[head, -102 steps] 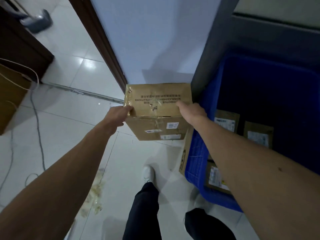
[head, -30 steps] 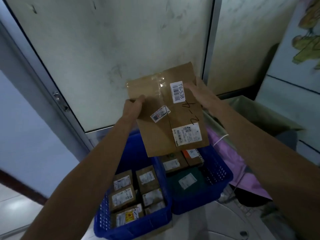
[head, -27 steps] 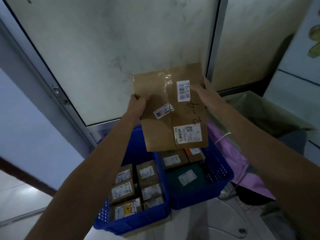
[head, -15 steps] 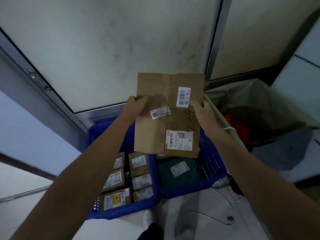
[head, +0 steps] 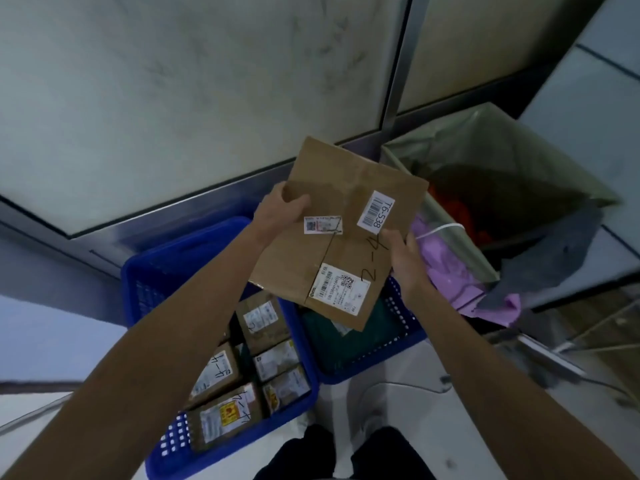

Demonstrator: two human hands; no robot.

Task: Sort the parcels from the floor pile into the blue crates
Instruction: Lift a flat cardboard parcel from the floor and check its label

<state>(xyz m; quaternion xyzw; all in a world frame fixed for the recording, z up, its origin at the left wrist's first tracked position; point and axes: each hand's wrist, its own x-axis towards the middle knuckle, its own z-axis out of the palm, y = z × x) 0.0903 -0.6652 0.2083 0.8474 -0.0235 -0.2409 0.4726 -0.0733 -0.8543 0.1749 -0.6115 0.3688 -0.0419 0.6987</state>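
Note:
I hold a brown cardboard parcel [head: 341, 233] with white labels, one reading T6-538, and "2-4" handwritten on it. My left hand [head: 282, 209] grips its left edge and my right hand [head: 403, 252] grips its right edge. The parcel is tilted and hangs above the right blue crate [head: 398, 348], which holds a dark green packet [head: 332, 341]. The left blue crate [head: 166, 268] beside it holds several small brown boxes [head: 225, 414] with labels.
A bin lined with a greenish bag [head: 502, 157] stands right of the crates, with purple plastic [head: 446, 271] and grey cloth [head: 554, 258] draped over it. A frosted glass wall [head: 173, 98] with a metal frame rises behind. My legs and shoe [head: 374, 417] show on the white floor.
I turned from the doorway and floor to the crates, carrying the parcel. Over the last second the parcel came lower and tilted over the right crate.

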